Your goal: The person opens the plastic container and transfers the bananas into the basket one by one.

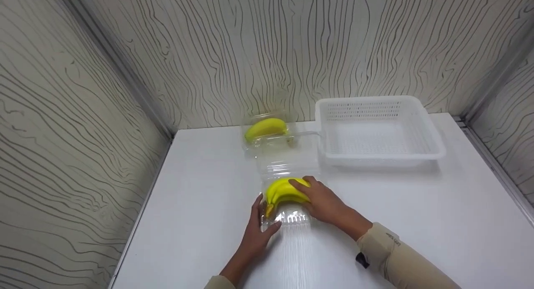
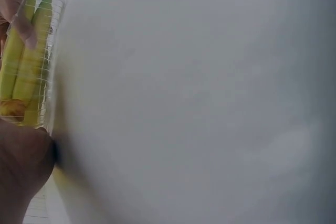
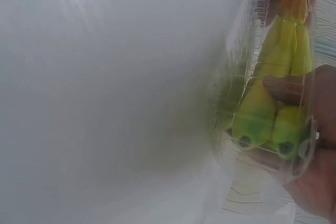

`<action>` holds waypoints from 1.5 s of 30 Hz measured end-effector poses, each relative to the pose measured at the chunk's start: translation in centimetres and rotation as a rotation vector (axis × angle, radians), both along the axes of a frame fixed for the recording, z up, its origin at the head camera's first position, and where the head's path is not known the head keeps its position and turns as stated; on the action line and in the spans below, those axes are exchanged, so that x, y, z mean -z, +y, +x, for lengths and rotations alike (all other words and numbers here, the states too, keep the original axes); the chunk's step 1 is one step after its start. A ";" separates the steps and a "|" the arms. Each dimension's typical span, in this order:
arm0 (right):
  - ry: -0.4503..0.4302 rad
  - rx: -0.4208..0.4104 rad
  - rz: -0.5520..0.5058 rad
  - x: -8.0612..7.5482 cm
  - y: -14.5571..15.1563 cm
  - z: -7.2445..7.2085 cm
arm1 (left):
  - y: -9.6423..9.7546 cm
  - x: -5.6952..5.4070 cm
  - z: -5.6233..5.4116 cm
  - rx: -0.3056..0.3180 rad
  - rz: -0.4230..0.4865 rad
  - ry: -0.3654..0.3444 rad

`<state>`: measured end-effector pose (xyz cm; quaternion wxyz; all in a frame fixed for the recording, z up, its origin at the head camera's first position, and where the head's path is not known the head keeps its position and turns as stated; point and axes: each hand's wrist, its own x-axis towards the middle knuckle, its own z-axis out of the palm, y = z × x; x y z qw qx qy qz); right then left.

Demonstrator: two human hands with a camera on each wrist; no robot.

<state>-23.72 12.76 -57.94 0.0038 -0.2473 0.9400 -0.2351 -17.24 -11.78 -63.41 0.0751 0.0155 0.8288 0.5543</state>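
I grip a clear box (image 1: 285,205) of bananas (image 1: 283,191) with both hands (image 1: 260,226) (image 1: 323,201); a second box (image 1: 271,132) waits, the basket (image 1: 377,155) holds nothing.

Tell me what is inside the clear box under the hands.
The clear box holds a yellow banana bunch. The right hand on top covers part of it; the box's floor beneath cannot be seen.

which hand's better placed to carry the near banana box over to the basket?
Right, probably. The right hand lies over the box on the basket side; the left hand only steadies its near-left corner.
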 end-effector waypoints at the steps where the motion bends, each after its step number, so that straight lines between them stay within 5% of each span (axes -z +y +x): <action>1: -0.002 0.002 -0.001 0.0 0.0 0.0 | 0.0 0.0 0.0 0.001 0.000 -0.002; 23: 0.058 0.086 -0.060 -3.2 1.1 0.6 | 0.0 -0.1 0.1 -0.002 0.006 0.000; 45: 0.132 0.152 -0.086 -4.6 4.9 1.3 | 0.0 0.0 0.2 -0.004 0.019 0.012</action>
